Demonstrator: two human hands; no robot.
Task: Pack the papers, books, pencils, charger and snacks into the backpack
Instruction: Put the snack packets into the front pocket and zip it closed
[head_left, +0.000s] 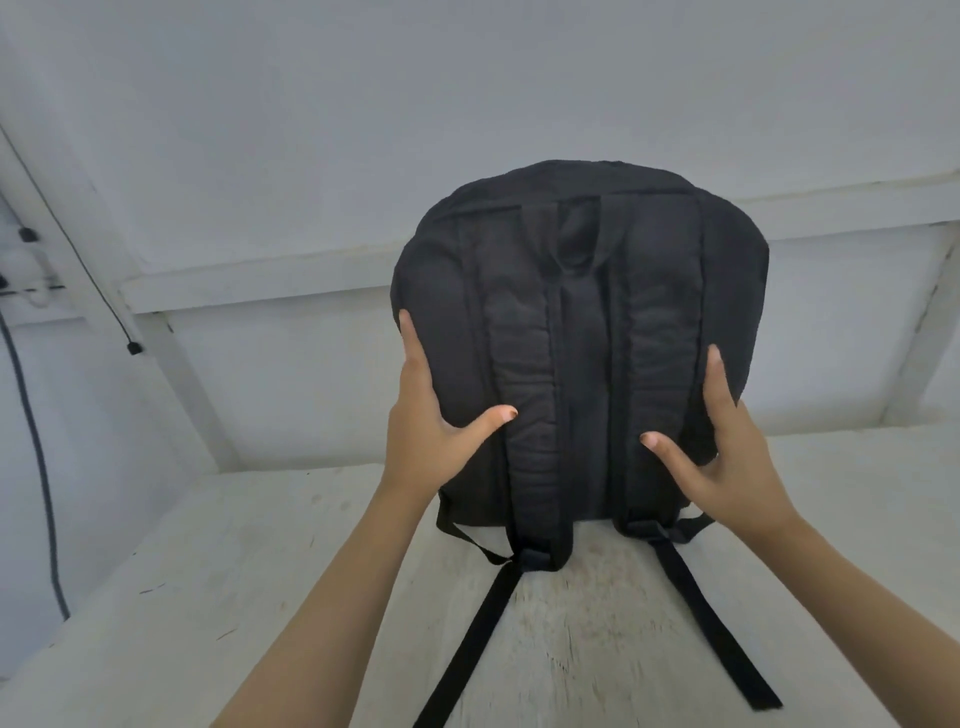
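Both hands are holding a black backpack (576, 322) upright in the middle of the frame, its padded shoulder straps (519, 415) facing us. Whether its base is resting on the pale table (208, 597) or hanging just above it, I cannot tell. The left hand (423, 431) and right hand (727, 452) are clamping its sides, thumbs spread wide over the back panel. With the opening facing away, I'd guess tipping it forward is risking a spill.

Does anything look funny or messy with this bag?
Nothing is torn or spilled. The backpack is upright, strap side facing the camera, held at its sides by the left hand and right hand. Its loose strap ends trail across the stained table.
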